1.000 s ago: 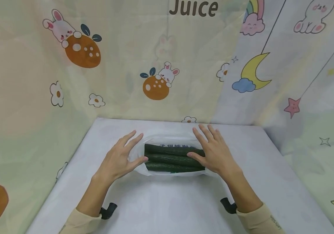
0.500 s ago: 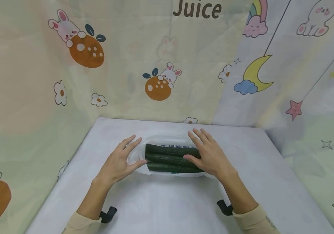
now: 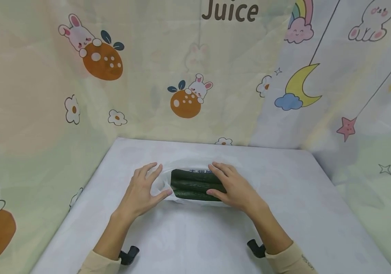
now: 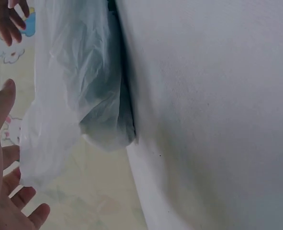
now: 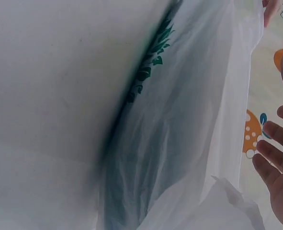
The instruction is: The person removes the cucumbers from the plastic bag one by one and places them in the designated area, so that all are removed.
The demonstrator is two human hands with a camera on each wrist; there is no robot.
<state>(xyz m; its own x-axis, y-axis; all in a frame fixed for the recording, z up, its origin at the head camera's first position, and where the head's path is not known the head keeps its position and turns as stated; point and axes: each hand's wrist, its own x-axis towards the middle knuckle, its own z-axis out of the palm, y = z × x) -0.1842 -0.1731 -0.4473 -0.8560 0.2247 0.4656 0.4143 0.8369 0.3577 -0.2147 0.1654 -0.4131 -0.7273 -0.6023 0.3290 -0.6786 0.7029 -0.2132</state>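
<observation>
Several dark green cucumbers [image 3: 190, 185] lie side by side in a thin white plastic bag [image 4: 93, 81] on the table. My left hand [image 3: 138, 194] is at the left end of the bag, thumb and fingers spread. In the left wrist view its fingers lie against the bag's loose edge; whether they press on it I cannot tell. Over the right end of the cucumbers is my right hand [image 3: 238, 192], fingers extended and hiding that end. The right wrist view shows its fingers [image 5: 280, 134] apart from the bag, with nothing in them.
The white table [image 3: 195, 239] ends at a printed cloth backdrop [image 3: 147, 76] behind and at both sides. Black camera mounts [image 3: 129, 255] stick out inward from both wrists. Dark blue print shows on the bag behind the cucumbers.
My right hand has moved left and slightly nearer me, covering more of the cucumbers. The left hand has shifted only slightly. The bag's left edge has drawn in around the cucumber ends.
</observation>
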